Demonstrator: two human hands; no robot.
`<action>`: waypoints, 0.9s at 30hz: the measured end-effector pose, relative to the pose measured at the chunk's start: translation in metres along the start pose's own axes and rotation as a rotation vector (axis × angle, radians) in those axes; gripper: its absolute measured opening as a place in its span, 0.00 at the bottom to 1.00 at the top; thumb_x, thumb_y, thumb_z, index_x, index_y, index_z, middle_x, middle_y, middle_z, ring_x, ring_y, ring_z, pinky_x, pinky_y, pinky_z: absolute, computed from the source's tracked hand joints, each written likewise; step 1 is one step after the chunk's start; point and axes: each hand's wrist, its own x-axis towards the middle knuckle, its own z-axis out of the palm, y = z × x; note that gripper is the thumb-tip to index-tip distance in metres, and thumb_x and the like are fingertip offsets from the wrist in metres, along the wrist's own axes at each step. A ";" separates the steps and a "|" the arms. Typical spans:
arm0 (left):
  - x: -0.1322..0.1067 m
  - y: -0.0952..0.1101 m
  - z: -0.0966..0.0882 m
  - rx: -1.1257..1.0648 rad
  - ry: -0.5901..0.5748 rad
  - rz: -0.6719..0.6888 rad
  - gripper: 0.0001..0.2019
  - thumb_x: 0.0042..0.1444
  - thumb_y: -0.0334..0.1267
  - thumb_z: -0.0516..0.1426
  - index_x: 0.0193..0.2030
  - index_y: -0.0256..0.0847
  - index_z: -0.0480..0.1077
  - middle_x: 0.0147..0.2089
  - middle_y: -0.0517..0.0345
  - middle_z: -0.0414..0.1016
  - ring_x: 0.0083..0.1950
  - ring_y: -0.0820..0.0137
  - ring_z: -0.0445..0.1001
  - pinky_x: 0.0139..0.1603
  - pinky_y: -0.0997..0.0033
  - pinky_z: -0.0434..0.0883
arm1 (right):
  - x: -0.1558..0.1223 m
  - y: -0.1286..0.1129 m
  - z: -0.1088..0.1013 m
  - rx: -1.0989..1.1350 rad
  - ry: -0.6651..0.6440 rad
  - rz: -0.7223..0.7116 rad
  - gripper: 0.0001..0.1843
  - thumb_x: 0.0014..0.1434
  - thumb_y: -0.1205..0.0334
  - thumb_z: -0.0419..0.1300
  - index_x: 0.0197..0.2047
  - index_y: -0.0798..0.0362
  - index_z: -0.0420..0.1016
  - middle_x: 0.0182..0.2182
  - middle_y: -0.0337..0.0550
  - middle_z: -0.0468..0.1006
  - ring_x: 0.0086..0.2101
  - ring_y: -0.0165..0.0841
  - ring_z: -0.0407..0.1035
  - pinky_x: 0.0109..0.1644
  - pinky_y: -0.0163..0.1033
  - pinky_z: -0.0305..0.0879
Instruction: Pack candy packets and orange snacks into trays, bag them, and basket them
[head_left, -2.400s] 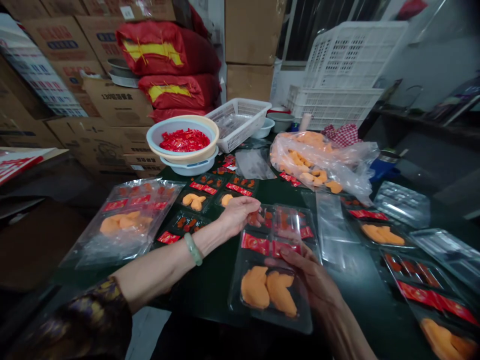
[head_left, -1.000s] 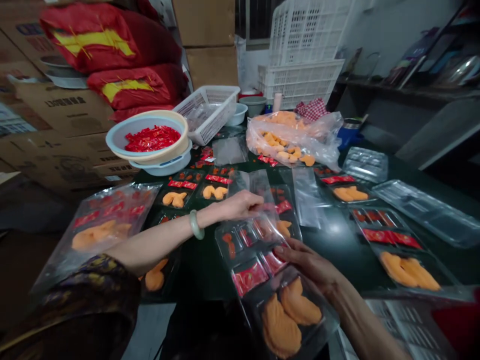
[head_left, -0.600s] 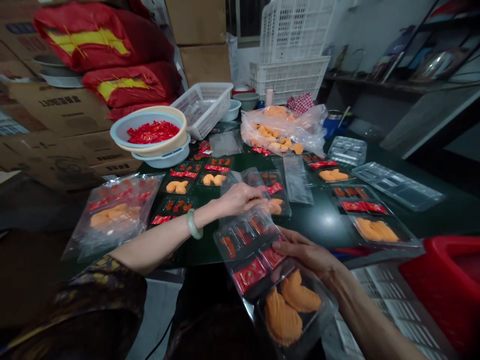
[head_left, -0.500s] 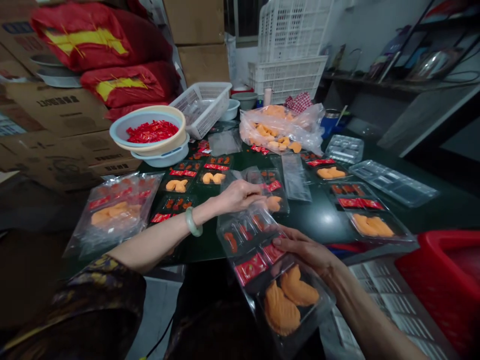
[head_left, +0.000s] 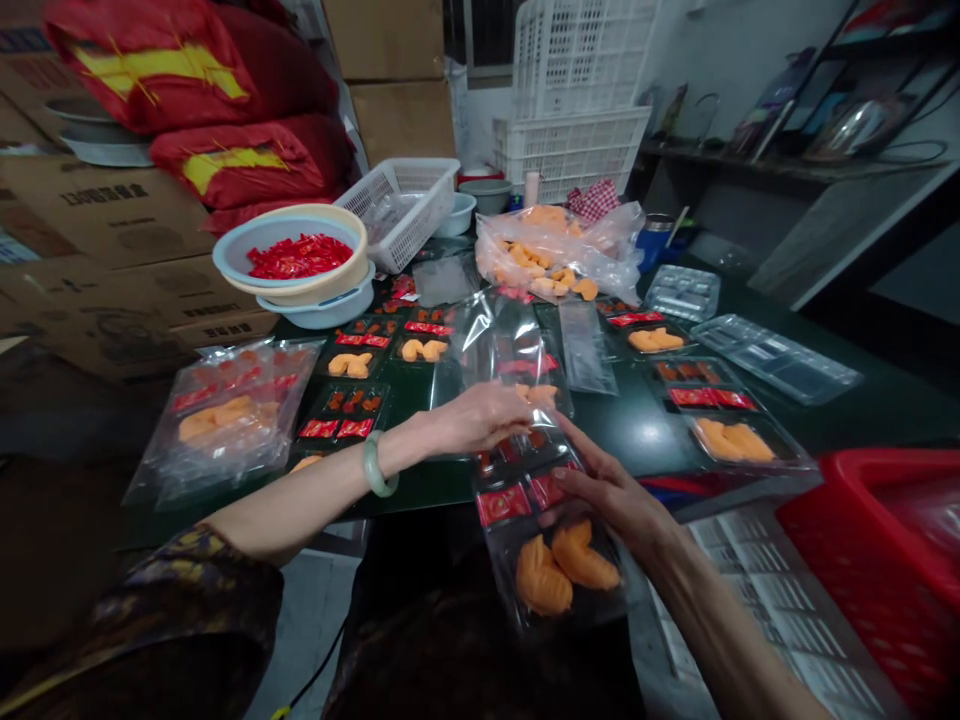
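A clear compartment tray (head_left: pixel 501 548) lies tilted over the table's near edge, inside a clear plastic bag (head_left: pixel 491 335). Two orange ridged pieces (head_left: pixel 544 575), red sachets (head_left: pixel 504 503) and small reddish-brown pieces fill its compartments. My right hand (head_left: pixel 611 490) grips the tray's right side, thumb on top near the sachets. Closed over the far end of the tray, my left hand (head_left: pixel 480 420) pinches the bag, whose loose end stands up beyond the fingers. Its fingertips are partly hidden. A green bangle (head_left: pixel 380 465) circles the left wrist.
Filled trays (head_left: pixel 352 405) stand around the dark green table (head_left: pixel 600 430). Bagged trays (head_left: pixel 225 415) pile at the left. Behind are a bowl of red sachets (head_left: pixel 285 215) and a bag of orange pieces (head_left: pixel 551 250). A red basket (head_left: pixel 862 530) sits at the right.
My left hand has come nearer to me along the bag, against the tray's far end. The bag's loose end now rises beyond it. The tray has shifted slightly away from me.
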 end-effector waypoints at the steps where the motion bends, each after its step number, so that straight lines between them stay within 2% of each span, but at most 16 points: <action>1: -0.004 0.000 0.000 0.061 0.007 -0.036 0.11 0.61 0.34 0.47 0.44 0.38 0.69 0.39 0.53 0.74 0.40 0.70 0.69 0.41 0.70 0.62 | 0.000 0.000 -0.001 0.009 0.004 0.004 0.49 0.48 0.64 0.65 0.67 0.42 0.42 0.41 0.40 0.78 0.23 0.30 0.74 0.24 0.35 0.71; 3: -0.014 0.000 0.001 0.213 0.029 -0.156 0.11 0.59 0.31 0.47 0.44 0.37 0.69 0.38 0.51 0.71 0.40 0.67 0.67 0.41 0.67 0.61 | 0.001 0.001 -0.001 0.037 0.028 0.016 0.51 0.46 0.63 0.66 0.67 0.43 0.42 0.40 0.40 0.78 0.21 0.29 0.73 0.22 0.33 0.70; 6: -0.028 -0.003 0.009 0.355 0.110 -0.448 0.10 0.54 0.27 0.47 0.35 0.35 0.69 0.34 0.50 0.68 0.37 0.66 0.65 0.36 0.67 0.60 | 0.001 0.004 0.000 0.069 0.047 0.034 0.52 0.45 0.62 0.68 0.67 0.45 0.43 0.36 0.40 0.79 0.20 0.30 0.73 0.20 0.32 0.69; 8: -0.034 -0.006 0.017 0.294 0.176 -0.610 0.09 0.53 0.27 0.47 0.34 0.36 0.68 0.32 0.53 0.68 0.34 0.68 0.65 0.32 0.70 0.60 | 0.001 0.008 -0.001 0.079 0.063 0.034 0.51 0.45 0.62 0.68 0.67 0.45 0.44 0.34 0.39 0.80 0.21 0.31 0.74 0.20 0.32 0.69; 10: -0.038 -0.011 0.026 0.123 0.252 -0.679 0.09 0.54 0.27 0.48 0.34 0.37 0.68 0.29 0.57 0.68 0.30 0.72 0.65 0.31 0.73 0.60 | 0.000 0.014 -0.003 0.089 0.084 0.018 0.50 0.46 0.61 0.68 0.66 0.43 0.45 0.36 0.40 0.79 0.21 0.31 0.74 0.21 0.32 0.69; 14: -0.044 -0.014 0.036 -0.285 0.405 -0.701 0.05 0.55 0.31 0.52 0.35 0.36 0.69 0.25 0.63 0.66 0.26 0.77 0.64 0.30 0.78 0.62 | -0.005 0.023 -0.009 0.125 0.137 -0.016 0.48 0.47 0.60 0.68 0.66 0.38 0.47 0.43 0.41 0.78 0.21 0.30 0.74 0.22 0.32 0.69; 16: -0.046 -0.010 0.037 -0.372 0.441 -0.692 0.05 0.55 0.32 0.54 0.37 0.36 0.70 0.27 0.62 0.68 0.28 0.77 0.65 0.30 0.79 0.63 | -0.009 0.026 -0.009 0.160 0.184 -0.020 0.48 0.46 0.60 0.68 0.65 0.37 0.48 0.45 0.41 0.77 0.21 0.29 0.74 0.22 0.32 0.70; 19: -0.050 0.003 0.033 -0.331 0.453 -0.642 0.07 0.58 0.31 0.52 0.40 0.36 0.70 0.32 0.58 0.70 0.32 0.75 0.69 0.33 0.77 0.65 | -0.014 0.028 -0.004 0.225 0.254 -0.015 0.46 0.46 0.60 0.68 0.64 0.36 0.51 0.44 0.40 0.78 0.24 0.31 0.75 0.24 0.33 0.70; 24: -0.056 0.035 0.032 -0.040 0.459 -0.494 0.10 0.59 0.27 0.49 0.44 0.34 0.68 0.34 0.52 0.69 0.35 0.72 0.68 0.36 0.73 0.67 | -0.015 0.032 0.007 0.329 0.335 -0.002 0.41 0.45 0.62 0.68 0.61 0.36 0.57 0.39 0.37 0.80 0.28 0.34 0.76 0.29 0.36 0.72; 27: -0.067 0.061 0.032 -0.062 0.436 -0.432 0.11 0.58 0.25 0.48 0.45 0.34 0.68 0.33 0.52 0.69 0.36 0.71 0.68 0.36 0.72 0.67 | -0.011 0.036 0.014 0.355 0.409 -0.039 0.36 0.43 0.62 0.70 0.55 0.40 0.63 0.36 0.37 0.80 0.29 0.34 0.76 0.31 0.36 0.71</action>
